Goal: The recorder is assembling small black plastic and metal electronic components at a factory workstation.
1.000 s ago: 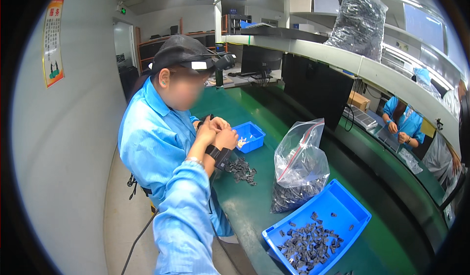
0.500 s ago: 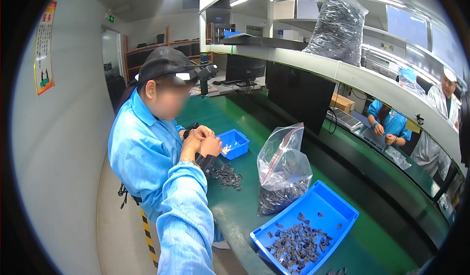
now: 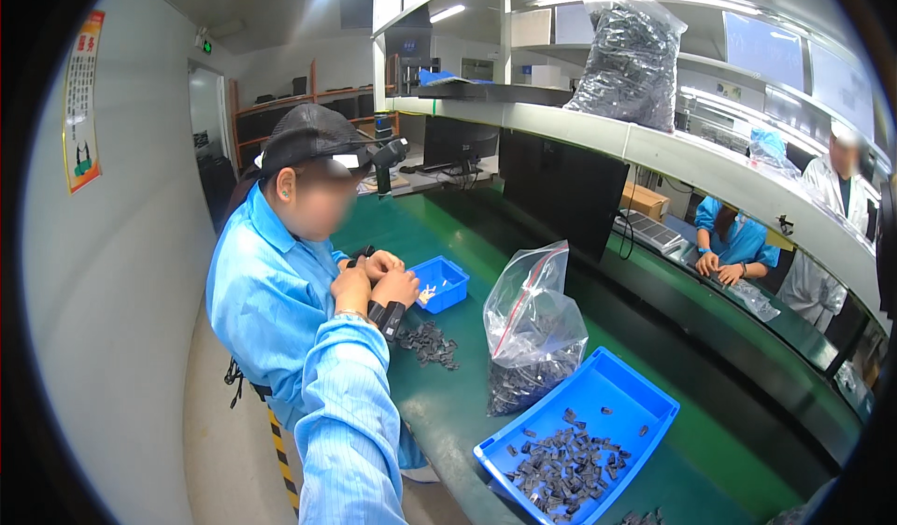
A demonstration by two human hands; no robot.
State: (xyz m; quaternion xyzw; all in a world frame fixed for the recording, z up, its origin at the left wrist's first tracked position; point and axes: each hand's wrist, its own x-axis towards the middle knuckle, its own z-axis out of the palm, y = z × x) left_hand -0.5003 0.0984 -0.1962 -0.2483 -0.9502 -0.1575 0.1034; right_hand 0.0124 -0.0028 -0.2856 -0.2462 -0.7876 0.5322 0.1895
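Note:
My left arm, in a light blue sleeve, reaches up from the lower edge. My left hand (image 3: 350,290) is beside the hands (image 3: 396,287) of a person in a blue coat and black cap, close to that person's wrist. Its fingers are too small and overlapped to read. Black bands with small boxes (image 3: 386,319) sit at that person's wrists. Just right of these hands stands a small blue bin (image 3: 443,285) with pale small pieces in it. A pile of small black parts (image 3: 428,345) lies on the green table below them. My right hand is out of view.
A clear zip bag (image 3: 531,347) of black parts stands mid-table. Nearer is a large blue tray (image 3: 645,411) with many black parts. Overhead, a white shelf (image 3: 598,128) carries another full bag (image 3: 628,63). Two people work beyond it, at the right.
My left hand has drawn slightly left and down, away from the other person's fingertips. The whole view has shifted a little. Across the table, a person's hands have come lower and closer together.

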